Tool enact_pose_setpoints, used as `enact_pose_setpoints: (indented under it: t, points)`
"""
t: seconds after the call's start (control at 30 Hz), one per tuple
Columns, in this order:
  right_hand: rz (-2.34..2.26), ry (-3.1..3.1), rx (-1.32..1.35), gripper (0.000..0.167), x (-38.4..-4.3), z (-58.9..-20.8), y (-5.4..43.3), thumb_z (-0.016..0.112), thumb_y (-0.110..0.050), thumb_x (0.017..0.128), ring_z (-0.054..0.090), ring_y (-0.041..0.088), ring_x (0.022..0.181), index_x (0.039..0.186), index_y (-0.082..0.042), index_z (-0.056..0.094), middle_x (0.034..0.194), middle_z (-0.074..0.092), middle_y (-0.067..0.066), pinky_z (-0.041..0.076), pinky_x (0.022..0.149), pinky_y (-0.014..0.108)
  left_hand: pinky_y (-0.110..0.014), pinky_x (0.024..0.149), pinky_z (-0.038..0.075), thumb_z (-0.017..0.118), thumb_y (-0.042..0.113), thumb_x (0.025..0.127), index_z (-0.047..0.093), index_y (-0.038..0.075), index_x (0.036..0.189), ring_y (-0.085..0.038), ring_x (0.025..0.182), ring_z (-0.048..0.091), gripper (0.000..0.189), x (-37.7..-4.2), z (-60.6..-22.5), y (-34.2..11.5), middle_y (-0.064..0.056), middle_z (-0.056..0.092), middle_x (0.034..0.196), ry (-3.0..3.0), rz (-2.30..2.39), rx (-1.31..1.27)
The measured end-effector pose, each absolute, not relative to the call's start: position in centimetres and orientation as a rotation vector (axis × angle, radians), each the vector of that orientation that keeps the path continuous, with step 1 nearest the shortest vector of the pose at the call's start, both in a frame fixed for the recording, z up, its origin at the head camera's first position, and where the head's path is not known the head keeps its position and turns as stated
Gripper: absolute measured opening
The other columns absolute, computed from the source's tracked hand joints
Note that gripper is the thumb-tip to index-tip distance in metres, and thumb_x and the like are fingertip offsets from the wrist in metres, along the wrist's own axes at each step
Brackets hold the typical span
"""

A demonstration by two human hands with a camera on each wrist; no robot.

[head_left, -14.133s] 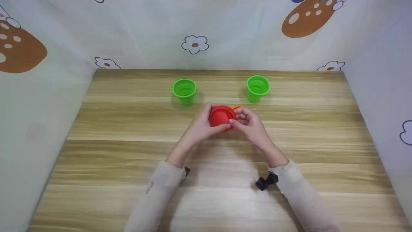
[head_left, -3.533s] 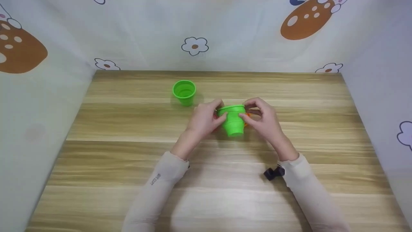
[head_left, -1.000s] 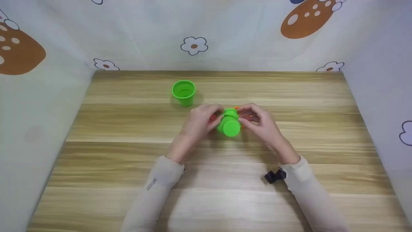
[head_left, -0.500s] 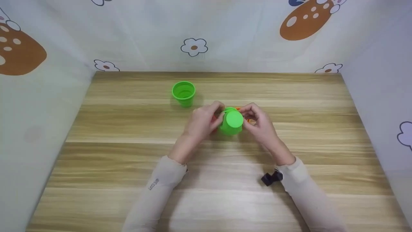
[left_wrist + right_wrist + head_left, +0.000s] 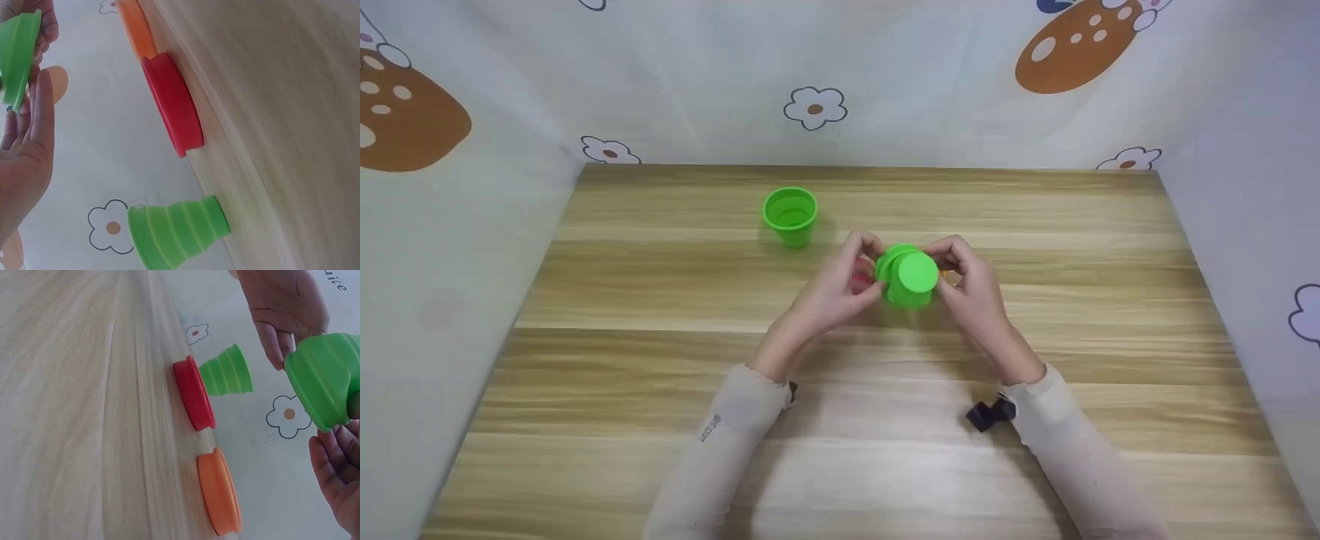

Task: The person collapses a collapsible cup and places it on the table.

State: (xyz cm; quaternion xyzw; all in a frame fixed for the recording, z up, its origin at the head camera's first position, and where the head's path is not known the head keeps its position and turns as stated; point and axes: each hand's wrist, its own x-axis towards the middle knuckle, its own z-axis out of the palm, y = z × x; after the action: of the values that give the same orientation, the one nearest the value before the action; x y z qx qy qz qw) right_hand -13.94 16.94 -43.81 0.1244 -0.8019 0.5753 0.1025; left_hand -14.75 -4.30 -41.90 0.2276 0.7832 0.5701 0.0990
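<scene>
Table (image 5: pixel 622 375) beneath everything. Left hand (image 5: pixel 838 286) and right hand (image 5: pixel 973 289) both grip the green cup (image 5: pixel 913 281), tilted rim-down above it, wall buckled unevenly. Likely fault: lopsided thumb pressure springs the cup loose, dropping it onto the low red cup (image 5: pixel 194 395) or orange cup (image 5: pixel 217 492).

Rear cup (image 5: pixel 792 217) behind-left of raised cup (image 5: pixel 913 277) (on table (image 5: pixel 660 300) below: left disc (image 5: pixel 175 104), right disc (image 5: pixel 216 495)).

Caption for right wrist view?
Left hand and right hand hold a green cup mouth-down; red cup, orange cup, another green cup on table.
</scene>
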Motion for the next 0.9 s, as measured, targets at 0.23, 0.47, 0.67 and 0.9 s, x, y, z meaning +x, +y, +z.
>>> enact_pose_setpoints:
  t: [0.23,0.47,0.67,0.9]
  points:
    - [1.678,-2.351,0.38,0.016,-14.03,-43.68,16.78,0.067,0.002,0.091,0.063,0.003,0.081,0.106,0.006,0.064,0.094,0.072,0.016,0.053,0.077,0.016,-0.024,0.078,0.06,0.062,-0.004,0.088,0.046,0.0,0.123,-0.024,0.091,0.068,0.039,-14.76,-41.66,-3.65,-0.015,0.057,0.122,2.475,1.63,0.651]
    - [1.906,-2.338,0.433,0.03,-14.12,-43.83,17.31,0.065,0.004,0.09,0.066,0.009,0.094,0.12,0.003,0.063,0.106,0.071,0.013,0.058,0.078,0.02,-0.023,0.08,0.059,0.062,-0.004,0.087,0.048,0.0,0.124,-0.025,0.093,0.07,0.039,-15.04,-41.68,-3.62,-0.017,0.059,0.122,2.63,1.611,0.537]
    - [2.065,-2.365,0.412,0.04,-14.22,-43.94,17.54,0.066,0.005,0.089,0.065,0.014,0.094,0.128,0.0,0.058,0.101,0.069,0.003,0.06,0.078,0.023,-0.025,0.083,0.06,0.062,-0.004,0.088,0.048,0.002,0.124,-0.024,0.094,0.071,0.039,-15.07,-41.69,-3.82,-0.016,0.059,0.124,2.629,1.637,0.485]
    - [2.072,-2.322,0.354,0.039,-14.2,-43.79,17.19,0.063,0.01,0.087,0.064,0.009,0.091,0.125,0.004,0.057,0.095,0.068,-0.003,0.059,0.077,0.021,-0.028,0.081,0.06,0.06,-0.003,0.089,0.048,0.002,0.127,-0.023,0.093,0.069,0.04,-14.98,-41.73,-3.97,-0.015,0.057,0.126,2.533,1.711,0.482]
